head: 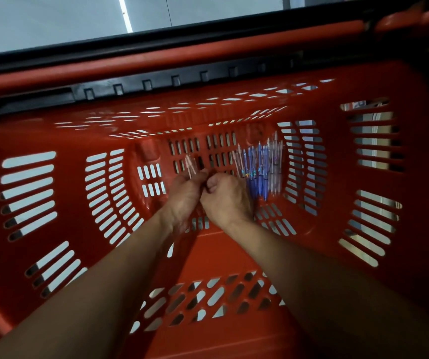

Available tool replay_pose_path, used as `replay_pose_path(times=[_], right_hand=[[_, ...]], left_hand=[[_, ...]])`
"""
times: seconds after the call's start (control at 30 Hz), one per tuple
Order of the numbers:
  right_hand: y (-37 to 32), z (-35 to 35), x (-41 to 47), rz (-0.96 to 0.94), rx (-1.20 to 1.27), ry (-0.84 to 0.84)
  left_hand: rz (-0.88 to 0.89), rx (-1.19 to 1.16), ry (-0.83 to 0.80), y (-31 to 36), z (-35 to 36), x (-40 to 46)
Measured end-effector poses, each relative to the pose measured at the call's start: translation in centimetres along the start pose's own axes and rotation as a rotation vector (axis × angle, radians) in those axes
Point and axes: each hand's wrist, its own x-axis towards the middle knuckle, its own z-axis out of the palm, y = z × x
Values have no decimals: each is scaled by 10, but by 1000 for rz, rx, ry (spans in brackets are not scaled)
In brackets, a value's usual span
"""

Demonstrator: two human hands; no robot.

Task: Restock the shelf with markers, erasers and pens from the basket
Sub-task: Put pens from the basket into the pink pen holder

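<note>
Forearms deep in the red basket [363, 224], our left hand [184, 195] pinches pale pens [190, 165], right hand [227, 196] curls beside it, contents unclear, so we'd guess grabbing the blue pen pile [260, 169] comes next.

I see both forearms reaching down into the basket [363, 177]. My left hand [184, 193] and right hand [227, 196] meet over the middle of its floor, touching. Thin pens [190, 165] stick up from the left hand, toward the far wall. A bundle of pens [260, 169] lies on the floor just right of the right hand.
</note>
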Motion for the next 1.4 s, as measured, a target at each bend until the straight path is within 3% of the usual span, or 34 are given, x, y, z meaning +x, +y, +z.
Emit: replay_pose_path(times=[0.53, 0.87, 1.03, 1.2, 1.4], right_hand=[[2, -7, -3, 18, 31, 22], [16, -8, 7, 162, -14, 87], [17, -4, 4, 46, 182, 7], [16, -4, 5, 24, 212, -35], [26, -14, 15, 184, 115, 139]], left_hand=[[7, 3, -9, -1, 5, -1], [-14, 34, 97, -11, 7, 9], [32, 20, 29, -12, 8, 9], [55, 25, 13, -11, 7, 5], [57, 52, 84, -11, 3, 9]])
